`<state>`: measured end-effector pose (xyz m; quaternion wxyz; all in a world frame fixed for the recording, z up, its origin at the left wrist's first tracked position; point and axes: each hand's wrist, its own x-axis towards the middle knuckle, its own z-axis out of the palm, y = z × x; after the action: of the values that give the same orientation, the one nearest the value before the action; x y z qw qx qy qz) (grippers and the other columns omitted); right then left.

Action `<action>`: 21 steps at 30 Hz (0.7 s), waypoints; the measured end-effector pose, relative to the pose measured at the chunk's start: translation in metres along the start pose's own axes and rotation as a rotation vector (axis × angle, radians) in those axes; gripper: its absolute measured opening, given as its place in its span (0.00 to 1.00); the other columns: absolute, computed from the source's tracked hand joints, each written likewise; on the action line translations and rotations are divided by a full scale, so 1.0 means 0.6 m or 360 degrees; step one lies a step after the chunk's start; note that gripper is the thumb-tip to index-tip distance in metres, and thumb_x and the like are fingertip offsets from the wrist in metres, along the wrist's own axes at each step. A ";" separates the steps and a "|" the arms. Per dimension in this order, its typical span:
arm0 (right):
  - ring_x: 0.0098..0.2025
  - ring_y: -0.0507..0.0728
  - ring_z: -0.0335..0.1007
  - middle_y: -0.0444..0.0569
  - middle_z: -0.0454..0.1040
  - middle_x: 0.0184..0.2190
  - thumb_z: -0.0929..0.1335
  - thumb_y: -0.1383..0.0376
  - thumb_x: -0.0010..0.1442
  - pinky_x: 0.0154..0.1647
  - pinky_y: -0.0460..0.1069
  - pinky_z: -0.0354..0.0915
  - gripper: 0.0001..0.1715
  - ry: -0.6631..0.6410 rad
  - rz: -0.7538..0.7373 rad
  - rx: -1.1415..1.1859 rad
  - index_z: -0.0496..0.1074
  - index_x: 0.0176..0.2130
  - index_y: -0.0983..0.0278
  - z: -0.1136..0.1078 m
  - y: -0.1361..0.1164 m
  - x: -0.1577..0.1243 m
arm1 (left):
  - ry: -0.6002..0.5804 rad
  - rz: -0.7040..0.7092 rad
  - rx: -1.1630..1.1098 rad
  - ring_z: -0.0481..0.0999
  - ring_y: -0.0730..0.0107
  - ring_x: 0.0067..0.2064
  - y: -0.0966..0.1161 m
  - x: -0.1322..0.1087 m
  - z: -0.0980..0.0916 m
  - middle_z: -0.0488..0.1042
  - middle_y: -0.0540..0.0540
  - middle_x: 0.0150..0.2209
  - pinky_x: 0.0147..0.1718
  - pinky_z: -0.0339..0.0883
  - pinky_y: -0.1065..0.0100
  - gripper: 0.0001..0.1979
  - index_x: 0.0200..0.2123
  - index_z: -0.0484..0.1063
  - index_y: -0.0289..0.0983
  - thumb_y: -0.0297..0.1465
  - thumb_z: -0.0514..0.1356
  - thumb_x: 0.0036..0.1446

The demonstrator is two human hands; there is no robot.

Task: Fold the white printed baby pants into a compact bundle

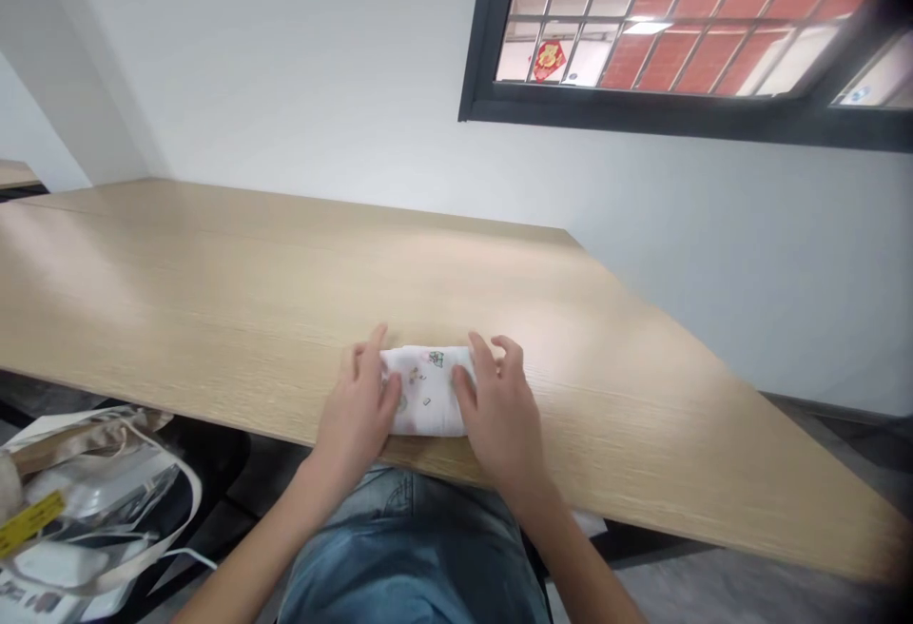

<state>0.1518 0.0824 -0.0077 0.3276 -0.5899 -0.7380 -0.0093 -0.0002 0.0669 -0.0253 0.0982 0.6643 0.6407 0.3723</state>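
Note:
A small white cloth (426, 396), folded into a flat rectangular bundle with little coloured printed figures, lies on the wooden table (235, 282) close to its front edge. My left hand (360, 405) grips its left end, the thumb on top and the fingers along the side, with one fingertip reaching past the far corner. At the right end, my right hand (503, 410) holds it in the same way, its thumb pressing the top and its fingers slightly curled. The undersides of the cloth's ends are hidden by my fingers.
A bag (106, 500) with white boxes and packaged items stands below the table at the lower left. Beyond the table is a white wall (300, 63) with a dark-framed, barred window (642, 106). My lap in blue jeans (414, 548) is against the table's front edge.

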 end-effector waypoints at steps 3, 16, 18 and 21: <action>0.57 0.68 0.54 0.61 0.63 0.53 0.57 0.68 0.62 0.56 0.66 0.50 0.21 0.0090 -0.0319 -0.0137 0.64 0.53 0.68 0.018 -0.014 -0.014 | 0.0056 0.0396 0.0310 0.55 0.51 0.60 0.017 0.005 0.018 0.52 0.41 0.62 0.54 0.53 0.50 0.21 0.59 0.56 0.41 0.33 0.44 0.64; 0.36 0.61 0.70 0.51 0.74 0.34 0.56 0.55 0.64 0.36 0.54 0.67 0.20 0.0022 0.0233 0.0300 0.71 0.35 0.61 -0.081 0.080 -0.120 | -0.0265 -0.0164 0.0110 0.60 0.57 0.59 -0.067 -0.035 -0.070 0.60 0.40 0.59 0.55 0.55 0.55 0.30 0.62 0.50 0.35 0.45 0.41 0.63; 0.32 0.59 0.69 0.50 0.73 0.28 0.57 0.59 0.64 0.32 0.52 0.66 0.19 -0.0024 0.0051 0.0404 0.70 0.29 0.60 -0.070 0.037 -0.134 | -0.0256 -0.0064 0.0011 0.60 0.58 0.58 -0.038 0.004 -0.062 0.61 0.40 0.58 0.55 0.55 0.56 0.28 0.61 0.53 0.35 0.44 0.44 0.62; 0.32 0.59 0.66 0.50 0.71 0.28 0.56 0.63 0.64 0.34 0.52 0.64 0.18 -0.0078 -0.0108 0.0403 0.69 0.29 0.61 -0.043 -0.005 -0.133 | -0.0352 0.0184 -0.0128 0.65 0.60 0.53 -0.002 0.070 -0.034 0.68 0.42 0.51 0.51 0.57 0.61 0.21 0.49 0.66 0.35 0.39 0.45 0.61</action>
<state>0.1683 0.0019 -0.0258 0.3808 -0.5185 -0.7606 0.0874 -0.0180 0.0987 0.0041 0.1732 0.7328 0.5710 0.3271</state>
